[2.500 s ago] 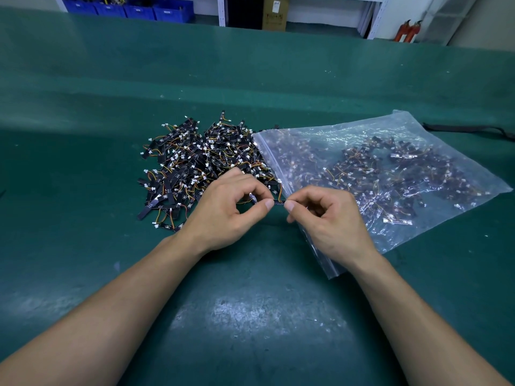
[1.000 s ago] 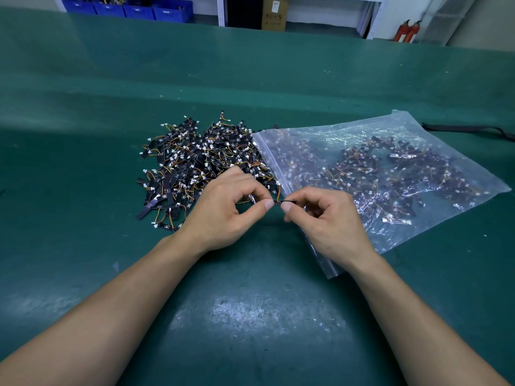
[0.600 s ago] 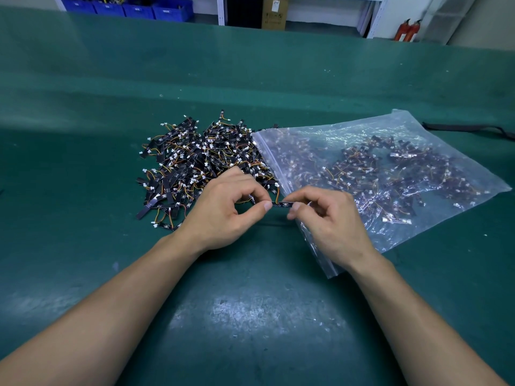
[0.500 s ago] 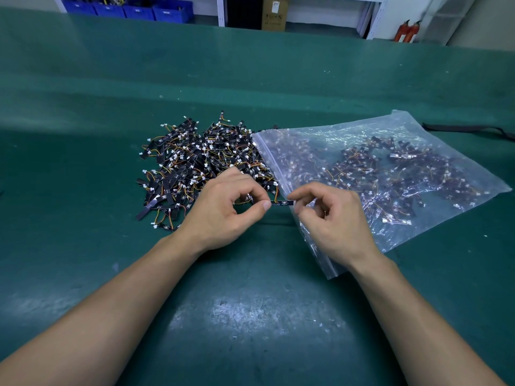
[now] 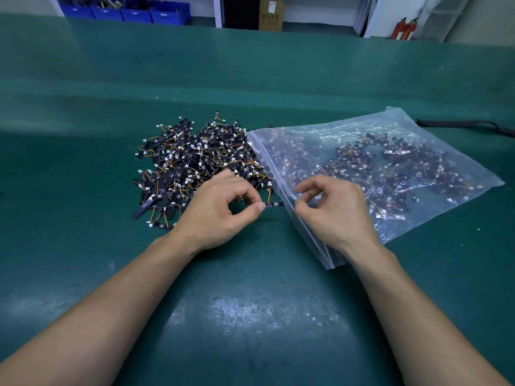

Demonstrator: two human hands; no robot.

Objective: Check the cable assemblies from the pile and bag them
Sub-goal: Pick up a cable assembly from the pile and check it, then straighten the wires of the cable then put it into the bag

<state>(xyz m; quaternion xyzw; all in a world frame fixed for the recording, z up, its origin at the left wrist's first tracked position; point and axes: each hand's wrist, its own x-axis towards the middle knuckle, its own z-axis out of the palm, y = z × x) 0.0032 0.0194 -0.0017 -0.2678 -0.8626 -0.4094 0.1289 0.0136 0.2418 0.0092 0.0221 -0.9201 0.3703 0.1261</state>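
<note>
Left hand [image 5: 220, 210] pinches one cable assembly [image 5: 274, 203] by its end, strip pointed toward the bag [image 5: 390, 174], probably for insertion. Right hand [image 5: 334, 210], empty and half-curled, hovers at the bag's mouth.

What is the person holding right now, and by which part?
The left hand pinches one small black strip-shaped cable assembly by its wired end; the right hand holds nothing.
</note>
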